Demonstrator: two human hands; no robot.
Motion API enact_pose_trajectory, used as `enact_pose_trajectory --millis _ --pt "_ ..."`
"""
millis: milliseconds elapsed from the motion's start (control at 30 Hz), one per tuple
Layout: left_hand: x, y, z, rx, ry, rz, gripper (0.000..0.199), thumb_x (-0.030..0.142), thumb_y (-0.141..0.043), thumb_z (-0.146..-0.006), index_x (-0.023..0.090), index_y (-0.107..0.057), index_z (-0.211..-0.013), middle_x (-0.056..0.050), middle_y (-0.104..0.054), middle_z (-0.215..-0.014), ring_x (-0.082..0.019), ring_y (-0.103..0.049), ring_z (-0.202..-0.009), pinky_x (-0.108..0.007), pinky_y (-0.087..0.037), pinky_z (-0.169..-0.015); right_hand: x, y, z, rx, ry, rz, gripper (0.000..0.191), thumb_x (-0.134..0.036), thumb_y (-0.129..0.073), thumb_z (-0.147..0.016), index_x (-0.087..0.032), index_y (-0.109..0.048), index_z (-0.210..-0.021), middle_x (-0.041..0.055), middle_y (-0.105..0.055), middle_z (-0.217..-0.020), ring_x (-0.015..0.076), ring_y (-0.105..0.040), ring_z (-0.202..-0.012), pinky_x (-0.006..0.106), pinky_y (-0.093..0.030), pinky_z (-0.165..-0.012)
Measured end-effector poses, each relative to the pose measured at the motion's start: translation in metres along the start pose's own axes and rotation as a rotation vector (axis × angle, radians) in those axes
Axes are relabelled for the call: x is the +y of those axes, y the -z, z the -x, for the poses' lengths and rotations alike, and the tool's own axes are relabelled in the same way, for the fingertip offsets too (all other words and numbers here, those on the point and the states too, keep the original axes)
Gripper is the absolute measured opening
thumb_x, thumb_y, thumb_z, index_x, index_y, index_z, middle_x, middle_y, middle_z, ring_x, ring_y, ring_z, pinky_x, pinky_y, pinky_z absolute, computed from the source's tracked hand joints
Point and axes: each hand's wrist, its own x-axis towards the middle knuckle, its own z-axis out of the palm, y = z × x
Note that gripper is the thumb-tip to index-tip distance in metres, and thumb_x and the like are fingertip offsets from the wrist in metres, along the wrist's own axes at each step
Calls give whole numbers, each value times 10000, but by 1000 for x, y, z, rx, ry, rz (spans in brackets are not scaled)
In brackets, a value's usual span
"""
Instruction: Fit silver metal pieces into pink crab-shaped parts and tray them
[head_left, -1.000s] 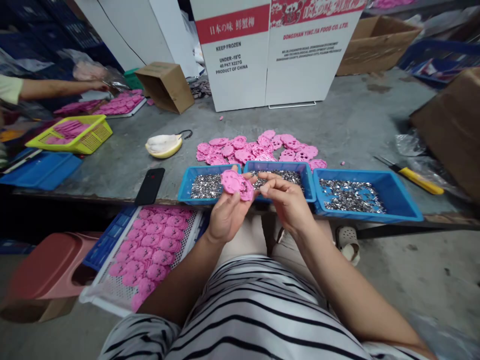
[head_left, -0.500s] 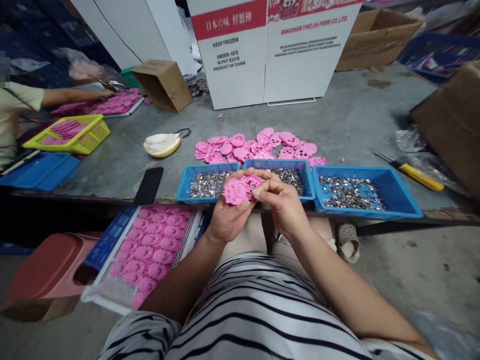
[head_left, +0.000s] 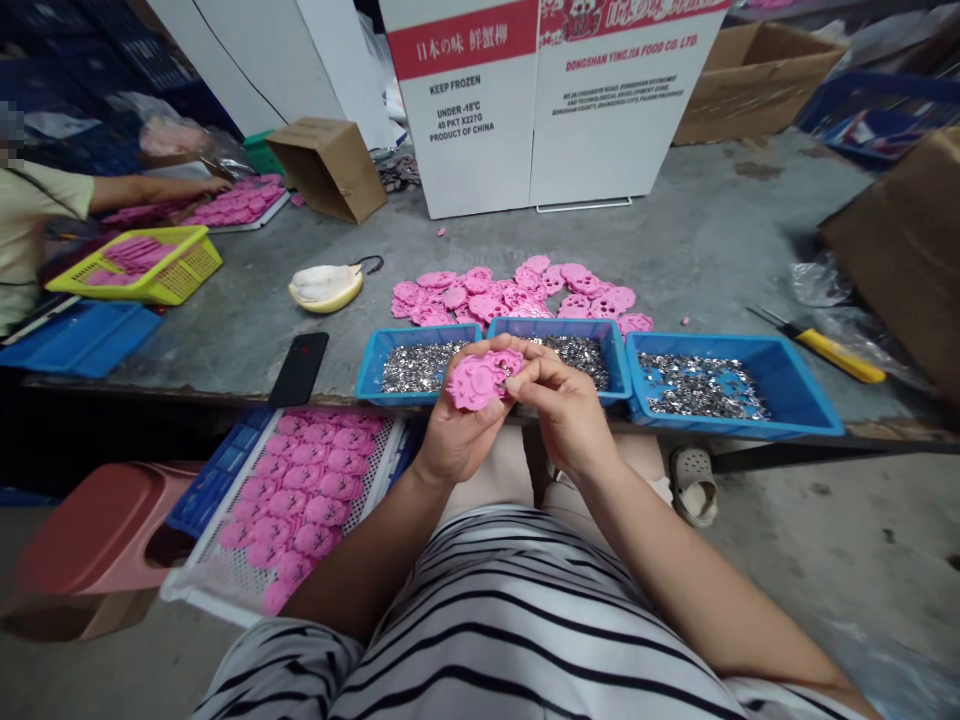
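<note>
My left hand point(head_left: 454, 432) holds a pink round plastic piece point(head_left: 478, 380) in front of me, above my lap. My right hand point(head_left: 568, 412) pinches at the right edge of that same piece with thumb and forefinger; whether a small metal part is between the fingers cannot be seen. Just beyond the hands stand three blue trays of small shiny metal parts: left tray point(head_left: 375, 362), middle tray point(head_left: 609, 342), right tray point(head_left: 799, 375). A pile of pink pieces point(head_left: 517, 292) lies on the grey table behind the trays.
A white perforated tray point(head_left: 217, 575) with several pink pieces rests at my lower left, by a red stool point(head_left: 90, 530). A black phone point(head_left: 298, 369), a yellow-handled knife point(head_left: 829, 350), a white carton point(head_left: 540, 100) and brown boxes are on the table. Another person's arm point(head_left: 142, 187) reaches at far left near a yellow basket point(head_left: 176, 280).
My right hand has closed in onto the pink piece, and both hands have dropped slightly toward me. The person at far left has leaned further into view.
</note>
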Motion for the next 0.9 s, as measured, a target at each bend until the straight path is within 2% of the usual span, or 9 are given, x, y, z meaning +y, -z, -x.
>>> enact_pose_trajectory --millis 233,400,500,567,667,733,800,867,900 --pt "2 -2 0 73 -1 -24 480 232 -852 -640 312 -624 -1055 -39 -595 -1299 -264 -432 -1375 -456 -351 -1144 8 -4 3 15 86 122 158 -299 -746 -695 -230 -616 -636 58 -630 -1149 257 -527 -1207 433 -372 -1066" --pt "2 -1 0 107 74 -10 525 263 -803 -683 296 -592 -1163 -64 -546 -1387 -296 -425 -1377 -494 -382 -1116 12 -1 2 37 50 63 233 -343 -776 -675 -242 -596 -783 65 -620 -1213 251 -534 -1201 419 -416 -1021" --pt "5 -2 -1 119 136 16 508 228 -714 -723 267 -567 -1208 -87 -573 -1348 -322 -467 -1345 -539 -414 -1077 6 9 0 52 68 73 219 -338 -765 -684 -235 -602 -789 71 -617 -1231 256 -549 -1188 418 -427 -992" --pt "7 -3 -2 136 169 24 537 179 -644 -727 255 -539 -1249 -95 -606 -1296 -335 -495 -1321 -573 -440 -1040 -2 23 -4 110 143 160 198 -318 -747 -693 -232 -600 -795 75 -627 -1212 255 -554 -1177 412 -433 -967" --pt "10 -4 -5 163 208 19 619 130 -567 -703 246 -492 -1306 -101 -645 -1236 -342 -533 -1284 -602 -480 -983 -21 59 -15 230 297 427 144 -286 -682 -729 -235 -576 -812 85 -652 -1131 236 -591 -1081 391 -452 -913" --pt "12 -4 -7 167 233 13 659 121 -561 -680 246 -475 -1322 -102 -659 -1212 -346 -552 -1265 -601 -504 -956 -36 88 -26 314 326 749 101 -258 -640 -759 -229 -573 -828 115 -667 -1084 228 -607 -966 387 -454 -868" --pt "11 -4 -9 168 254 0 684 112 -589 -659 250 -468 -1318 -95 -669 -1181 -345 -573 -1240 -586 -526 -936 -50 114 -37 357 214 1184 71 -198 -632 -758 -206 -604 -823 148 -679 -985 249 -599 -912 398 -428 -836" --pt "10 -4 -10 168 265 -11 700 100 -625 -646 254 -460 -1309 -84 -677 -1148 -339 -599 -1209 -565 -546 -917 -56 133 -46 203 -40 1551 65 -181 -646 -760 -179 -657 -823 172 -684 -912 271 -601 -873 389 -403 -769" --pt "9 -3 -10 164 271 -14 699 99 -638 -646 253 -456 -1303 -82 -679 -1134 -336 -610 -1193 -557 -556 -904 -56 140 -49 113 -150 1655 59 -169 -651 -757 -173 -679 -808 173 -687 -880 271 -608 -849 380 -390 -739"
